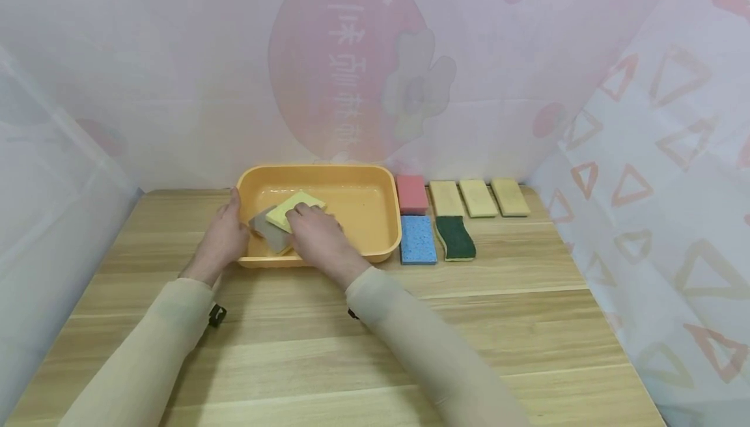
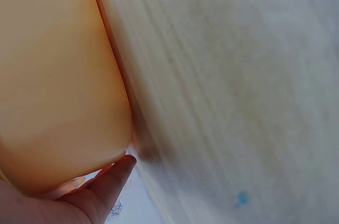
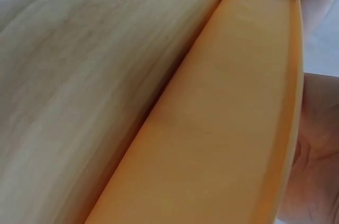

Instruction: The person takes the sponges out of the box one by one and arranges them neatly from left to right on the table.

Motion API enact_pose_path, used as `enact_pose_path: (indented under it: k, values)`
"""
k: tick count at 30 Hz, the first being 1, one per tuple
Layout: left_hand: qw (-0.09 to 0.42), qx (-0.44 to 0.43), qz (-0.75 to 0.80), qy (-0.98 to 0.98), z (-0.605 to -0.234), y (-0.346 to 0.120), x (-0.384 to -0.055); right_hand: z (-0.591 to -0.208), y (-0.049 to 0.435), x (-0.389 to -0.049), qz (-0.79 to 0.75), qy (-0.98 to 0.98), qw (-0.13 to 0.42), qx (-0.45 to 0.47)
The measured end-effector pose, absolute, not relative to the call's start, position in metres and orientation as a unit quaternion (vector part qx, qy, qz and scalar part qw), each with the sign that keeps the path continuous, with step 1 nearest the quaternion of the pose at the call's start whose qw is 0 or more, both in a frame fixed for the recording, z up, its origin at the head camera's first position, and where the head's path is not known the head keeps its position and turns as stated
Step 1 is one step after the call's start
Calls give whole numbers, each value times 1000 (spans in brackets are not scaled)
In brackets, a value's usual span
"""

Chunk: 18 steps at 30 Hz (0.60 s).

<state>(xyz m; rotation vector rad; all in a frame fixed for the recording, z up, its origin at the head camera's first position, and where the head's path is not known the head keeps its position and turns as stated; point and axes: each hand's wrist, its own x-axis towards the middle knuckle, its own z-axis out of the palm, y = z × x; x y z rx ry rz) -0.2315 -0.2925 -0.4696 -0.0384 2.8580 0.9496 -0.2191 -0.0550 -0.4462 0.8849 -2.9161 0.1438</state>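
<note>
A light yellow sponge (image 1: 290, 211) is gripped in my right hand (image 1: 321, 235), tilted above the inside of an orange-yellow plastic tray (image 1: 363, 259). Under it, in the tray's left part, lies a grey sponge (image 1: 273, 235), partly covered. My left hand (image 1: 222, 238) holds the tray's left end at the rim, its fingers reaching along the outer wall in the left wrist view. The right wrist view shows mainly the tray's front wall (image 3: 212, 102); the right hand's fingertips and the sponge are hidden behind the rim there.
Right of the tray stand a red sponge (image 1: 412, 194) and several pale yellow sponges (image 1: 477, 198) in a back row. Before them lie a blue sponge (image 1: 418, 240) and a curved dark green scouring sponge (image 1: 455, 238). Printed cloth (image 1: 205, 88) walls in the wooden table (image 1: 281, 349).
</note>
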Motion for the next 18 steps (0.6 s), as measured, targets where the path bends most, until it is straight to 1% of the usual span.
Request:
enact_pose_path:
  k: [8, 18]
  values:
    - [60, -10, 309, 949, -472, -293, -232, -446, -68, -224, 44, -956, 34, 288]
    - [60, -3, 317, 946, -473, -296, -234, -449, -72, -230, 67, -957, 24, 281]
